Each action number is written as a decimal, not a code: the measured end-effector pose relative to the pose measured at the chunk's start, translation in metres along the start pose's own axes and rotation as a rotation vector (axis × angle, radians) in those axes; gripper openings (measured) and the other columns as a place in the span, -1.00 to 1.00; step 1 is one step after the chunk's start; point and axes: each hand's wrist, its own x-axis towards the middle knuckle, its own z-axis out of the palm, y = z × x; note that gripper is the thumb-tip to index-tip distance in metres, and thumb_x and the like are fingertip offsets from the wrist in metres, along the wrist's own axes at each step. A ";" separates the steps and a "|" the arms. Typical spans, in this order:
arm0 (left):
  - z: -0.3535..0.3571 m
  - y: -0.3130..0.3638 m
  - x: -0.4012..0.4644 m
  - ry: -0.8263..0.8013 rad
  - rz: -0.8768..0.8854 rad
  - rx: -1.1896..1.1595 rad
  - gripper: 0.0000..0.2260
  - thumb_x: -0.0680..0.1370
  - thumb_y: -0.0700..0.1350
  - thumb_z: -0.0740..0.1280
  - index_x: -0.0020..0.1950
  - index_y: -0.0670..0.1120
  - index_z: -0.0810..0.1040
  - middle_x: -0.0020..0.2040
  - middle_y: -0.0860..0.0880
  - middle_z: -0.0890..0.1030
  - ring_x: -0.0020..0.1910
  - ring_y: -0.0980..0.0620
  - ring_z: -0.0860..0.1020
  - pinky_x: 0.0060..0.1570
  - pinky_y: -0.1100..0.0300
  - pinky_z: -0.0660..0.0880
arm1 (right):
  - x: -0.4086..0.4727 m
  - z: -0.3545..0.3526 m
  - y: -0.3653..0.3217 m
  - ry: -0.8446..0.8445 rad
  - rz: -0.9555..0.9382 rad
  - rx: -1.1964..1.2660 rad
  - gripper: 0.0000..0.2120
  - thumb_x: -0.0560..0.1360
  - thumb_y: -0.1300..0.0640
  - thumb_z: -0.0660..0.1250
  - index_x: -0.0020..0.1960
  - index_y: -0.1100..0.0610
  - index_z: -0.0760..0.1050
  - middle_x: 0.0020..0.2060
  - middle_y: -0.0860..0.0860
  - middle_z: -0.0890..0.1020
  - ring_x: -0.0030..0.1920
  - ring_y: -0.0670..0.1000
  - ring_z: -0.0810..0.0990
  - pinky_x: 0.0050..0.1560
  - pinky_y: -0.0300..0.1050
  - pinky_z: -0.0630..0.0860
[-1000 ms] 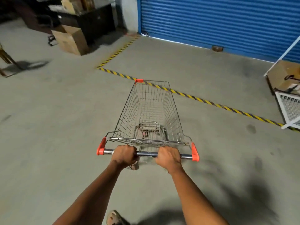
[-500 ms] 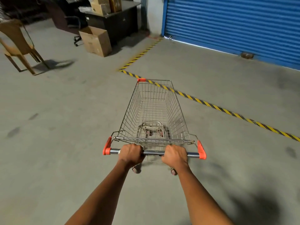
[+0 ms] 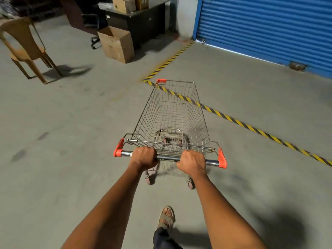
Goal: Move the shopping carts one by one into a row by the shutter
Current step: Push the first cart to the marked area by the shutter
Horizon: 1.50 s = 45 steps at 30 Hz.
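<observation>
A wire shopping cart (image 3: 154, 112) with orange corner caps stands in front of me on the concrete floor, its basket empty. My left hand (image 3: 143, 156) grips the metal handle bar (image 3: 167, 157) left of its middle, and my right hand (image 3: 192, 161) grips the bar right of its middle. The cart's nose reaches over a yellow-and-black floor stripe (image 3: 251, 127). The blue roller shutter (image 3: 269, 26) fills the far right, beyond the stripe.
A brown chair (image 3: 25, 45) stands at the far left. An open cardboard box (image 3: 116, 44) sits by a dark desk (image 3: 143, 20) stacked with boxes. A second stripe (image 3: 170, 60) runs to the shutter's corner. My sandalled foot (image 3: 167, 218) steps behind the cart.
The view has swung left and the cart has rolled forward over the stripe. The chair and box have come further into view; the white frame at the right has left it.
</observation>
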 end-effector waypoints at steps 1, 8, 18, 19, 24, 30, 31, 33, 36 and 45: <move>-0.004 -0.016 0.019 0.000 -0.008 -0.004 -0.73 0.50 0.12 0.23 -0.28 -0.03 0.45 -0.41 0.06 0.46 -0.39 -0.02 0.54 -0.36 0.20 0.43 | 0.022 -0.008 -0.009 -0.005 -0.008 0.002 -0.78 0.45 0.03 0.32 -0.33 0.05 0.40 -0.44 -0.05 0.51 -0.41 -0.03 0.51 -0.32 -0.16 0.50; -0.025 -0.114 0.129 -0.032 -0.052 -0.007 -0.74 0.47 0.13 0.22 -0.25 -0.03 0.50 -0.37 0.03 0.55 -0.37 -0.02 0.56 -0.36 0.19 0.41 | 0.162 -0.055 -0.065 -0.054 -0.071 0.010 -0.84 0.42 0.06 0.31 -0.31 0.05 0.41 -0.33 0.01 0.60 -0.28 0.06 0.62 -0.26 -0.13 0.48; -0.047 -0.285 0.299 0.023 -0.039 0.001 -0.72 0.53 0.14 0.23 -0.22 -0.02 0.52 -0.32 0.04 0.57 -0.37 -0.02 0.52 -0.33 0.18 0.39 | 0.362 -0.100 -0.178 -0.025 -0.018 0.065 -0.90 0.47 0.10 0.30 -0.22 0.04 0.48 -0.31 0.01 0.59 -0.29 0.08 0.58 -0.24 -0.09 0.45; -0.051 -0.302 0.320 0.025 -0.032 -0.001 -0.72 0.54 0.13 0.22 -0.23 -0.02 0.51 -0.32 0.03 0.57 -0.37 -0.03 0.54 -0.34 0.18 0.39 | 0.383 -0.105 -0.189 -0.024 -0.003 0.071 -0.90 0.47 0.09 0.31 -0.22 0.04 0.49 -0.32 0.00 0.57 -0.31 0.07 0.56 -0.25 -0.10 0.44; -0.074 -0.372 0.423 -0.016 0.021 -0.008 -0.76 0.54 0.09 0.23 -0.24 -0.02 0.48 -0.30 0.01 0.58 -0.37 -0.04 0.51 -0.32 0.15 0.42 | 0.484 -0.133 -0.229 -0.022 0.090 0.079 -0.86 0.44 -0.02 0.34 -0.19 0.04 0.54 -0.34 -0.01 0.57 -0.30 0.07 0.59 -0.25 -0.09 0.49; -0.099 -0.422 0.533 -0.039 0.140 -0.005 -0.73 0.55 0.11 0.23 -0.25 -0.02 0.44 -0.28 0.00 0.61 -0.30 -0.08 0.60 -0.25 0.13 0.55 | 0.592 -0.159 -0.244 0.027 0.159 0.071 -0.70 0.45 -0.20 0.33 -0.11 0.03 0.59 -0.26 0.00 0.63 -0.22 0.08 0.65 -0.17 -0.06 0.55; -0.103 -0.429 0.553 -0.036 0.157 -0.007 -0.73 0.54 0.11 0.23 -0.25 -0.02 0.44 -0.28 0.00 0.61 -0.29 -0.08 0.61 -0.23 0.12 0.57 | 0.611 -0.162 -0.245 0.032 0.169 0.069 -0.68 0.45 -0.22 0.32 -0.10 0.04 0.59 -0.25 0.01 0.64 -0.22 0.09 0.66 -0.16 -0.06 0.55; -0.112 -0.443 0.596 -0.035 0.187 0.007 -0.75 0.53 0.12 0.25 -0.23 -0.02 0.46 -0.25 -0.02 0.63 -0.25 -0.10 0.63 -0.21 0.13 0.56 | 0.652 -0.170 -0.246 0.037 0.189 0.075 -0.65 0.45 -0.25 0.32 -0.10 0.04 0.59 -0.23 0.02 0.66 -0.20 0.10 0.66 -0.16 -0.06 0.55; -0.125 -0.463 0.665 -0.042 0.201 0.038 -0.76 0.48 0.13 0.26 -0.21 -0.02 0.51 -0.23 -0.03 0.65 -0.22 -0.11 0.65 -0.22 0.13 0.53 | 0.714 -0.186 -0.244 0.030 0.212 0.068 -0.73 0.47 -0.17 0.31 -0.16 0.03 0.56 -0.28 -0.01 0.62 -0.25 0.07 0.64 -0.19 -0.08 0.55; -0.168 -0.498 0.869 0.013 0.268 0.093 -0.68 0.49 0.14 0.20 -0.12 -0.07 0.59 -0.24 -0.02 0.65 -0.22 -0.10 0.65 -0.19 0.12 0.57 | 0.909 -0.233 -0.214 0.042 0.243 0.087 -0.69 0.50 -0.19 0.31 -0.08 0.05 0.60 -0.22 0.02 0.65 -0.19 0.10 0.66 -0.17 -0.06 0.50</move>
